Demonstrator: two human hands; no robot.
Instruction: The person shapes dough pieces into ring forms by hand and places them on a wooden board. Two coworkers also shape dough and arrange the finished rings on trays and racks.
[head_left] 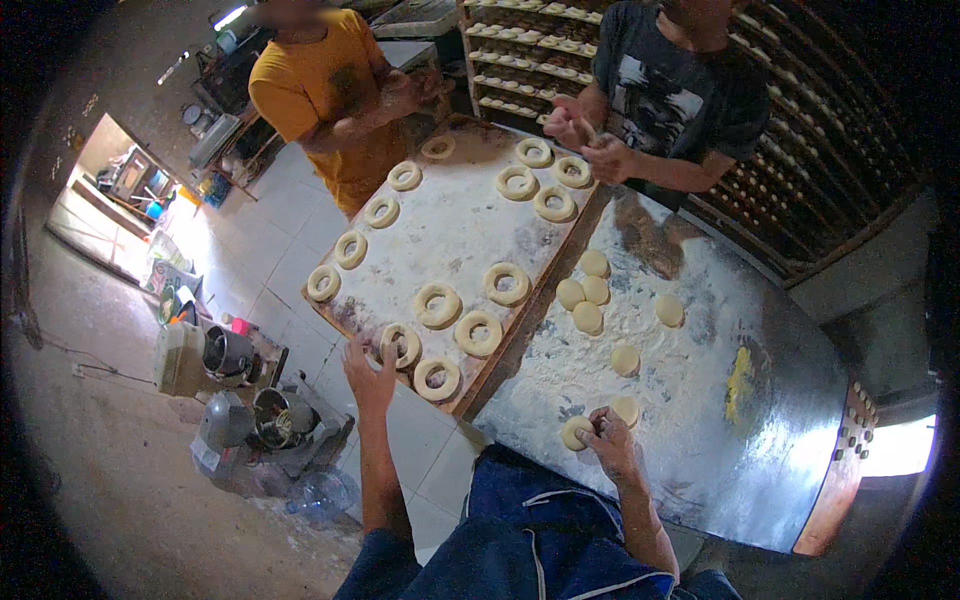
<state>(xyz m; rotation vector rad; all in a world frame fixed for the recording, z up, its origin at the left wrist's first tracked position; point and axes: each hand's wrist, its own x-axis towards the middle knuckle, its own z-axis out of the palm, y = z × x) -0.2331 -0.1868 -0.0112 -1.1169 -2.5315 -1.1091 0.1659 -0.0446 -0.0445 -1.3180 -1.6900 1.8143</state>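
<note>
My left hand [371, 378] is at the near left edge of a floured wooden board [430, 255]. Its fingers are spread, and a fingertip reaches the rim of a dough ring [401, 346]. Several more dough rings, such as one close by [437, 380], lie around the board's sides. On the floured metal table [690, 420] to the right, my right hand [612, 446] pinches a flat dough round [577, 433] between thumb and fingers. Another dough round [625, 409] lies just behind that hand. Farther back rest several others, one of them alone [669, 310].
Across the board stands a person in a yellow shirt [320, 90]; another in a dark shirt [680, 100] is at the far right, hands raised. Racks [530, 45] of dough pieces line the back. A mixer [225, 430] and bowl [280, 415] are at left. Yellow crumbs [739, 385] lie on the table.
</note>
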